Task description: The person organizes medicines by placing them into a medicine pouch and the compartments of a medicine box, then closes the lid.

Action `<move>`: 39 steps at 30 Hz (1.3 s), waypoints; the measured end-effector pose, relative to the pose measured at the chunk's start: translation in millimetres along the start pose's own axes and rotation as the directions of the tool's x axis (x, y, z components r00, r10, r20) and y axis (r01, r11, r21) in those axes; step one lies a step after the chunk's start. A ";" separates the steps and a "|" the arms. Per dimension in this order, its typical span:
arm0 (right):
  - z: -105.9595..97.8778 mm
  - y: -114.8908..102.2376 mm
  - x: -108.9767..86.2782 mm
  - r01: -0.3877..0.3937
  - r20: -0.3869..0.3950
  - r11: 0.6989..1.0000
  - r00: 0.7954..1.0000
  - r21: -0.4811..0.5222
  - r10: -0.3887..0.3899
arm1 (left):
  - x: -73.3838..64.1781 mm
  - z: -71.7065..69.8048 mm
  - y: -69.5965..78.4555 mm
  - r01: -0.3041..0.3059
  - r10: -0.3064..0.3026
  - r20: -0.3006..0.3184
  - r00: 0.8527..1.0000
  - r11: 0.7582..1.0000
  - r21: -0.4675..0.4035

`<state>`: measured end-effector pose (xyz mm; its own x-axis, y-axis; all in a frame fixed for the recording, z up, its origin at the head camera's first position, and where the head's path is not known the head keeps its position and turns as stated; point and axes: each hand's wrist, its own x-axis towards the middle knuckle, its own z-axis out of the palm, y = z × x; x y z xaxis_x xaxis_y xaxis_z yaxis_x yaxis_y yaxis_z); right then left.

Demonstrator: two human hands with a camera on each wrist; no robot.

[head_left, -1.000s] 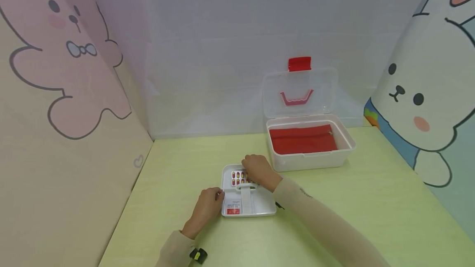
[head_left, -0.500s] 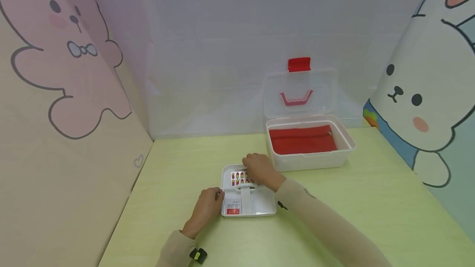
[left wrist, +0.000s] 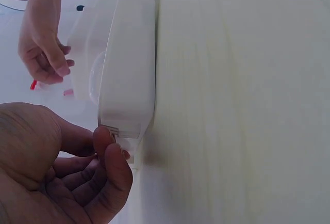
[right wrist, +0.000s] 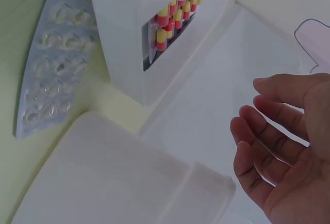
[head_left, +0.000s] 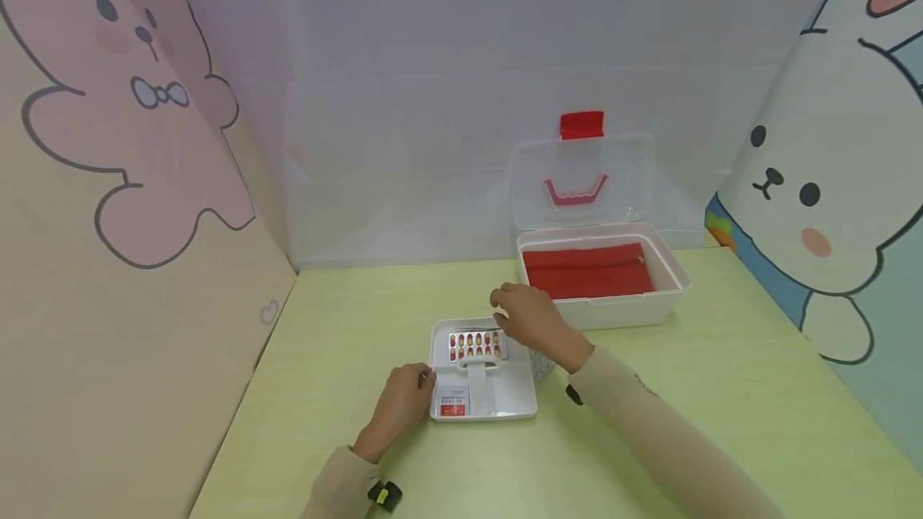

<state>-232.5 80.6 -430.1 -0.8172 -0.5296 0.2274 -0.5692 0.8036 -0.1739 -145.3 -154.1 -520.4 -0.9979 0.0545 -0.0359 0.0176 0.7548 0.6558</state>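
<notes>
An open white medicine case lies flat on the table. Its far half holds a blister pack of red-and-yellow capsules; a small red-and-white packet lies in the near half beside a white strap. My left hand pinches the case's left edge at the hinge, thumb and fingertips on the corner in the left wrist view. Above the far right corner of the case hovers my right hand. In the right wrist view, its loosely bent fingers hold nothing.
Just right of the case lies a silver blister pack, partly behind my right forearm in the head view. Behind it stands a white storage box with its clear lid raised and a red pouch inside. Printed walls border the table.
My right hand has come off the capsule blister pack and moved up and right, uncovering more capsules and the silver blister pack beside the case. The left hand stays put.
</notes>
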 end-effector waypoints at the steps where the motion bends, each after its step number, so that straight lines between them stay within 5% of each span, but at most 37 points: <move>1: -4.3 0.9 -3.0 -0.002 -0.009 1.000 1.000 0.007 0.002 | 0.0 -0.3 0.4 0.000 0.000 0.000 1.000 1.000 0.003; 11: -32.9 14.6 -33.4 -0.039 -0.046 0.999 0.998 0.020 0.040 | 1.2 -0.2 1.0 0.012 -0.012 0.000 1.000 1.000 0.003; 21: -36.9 31.1 -63.3 -0.086 -0.031 0.994 0.996 0.061 0.088 | 0.8 -1.1 1.3 0.023 -0.023 -0.001 1.000 1.000 0.005; 25: -30.7 36.4 -69.3 -0.151 0.058 0.986 0.987 0.071 0.147 | 0.2 -1.4 1.1 0.031 -0.031 -0.015 0.999 0.999 0.011; 32: -13.0 47.2 -79.1 -0.231 0.273 0.970 0.940 0.069 0.204 | -0.4 0.5 -0.3 0.030 -0.030 -0.003 1.000 1.000 0.003; 39: 3.4 49.2 -81.7 -0.277 0.326 0.959 0.914 0.064 0.242 | 0.6 1.7 0.6 0.025 -0.025 -0.003 1.000 1.000 0.000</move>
<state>-194.1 162.5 -460.5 -0.9141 -0.3779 -0.1467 -0.3254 0.8998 -0.2905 -145.8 -152.5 -521.3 -0.9982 0.0340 -0.0504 -0.0074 0.7557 0.6548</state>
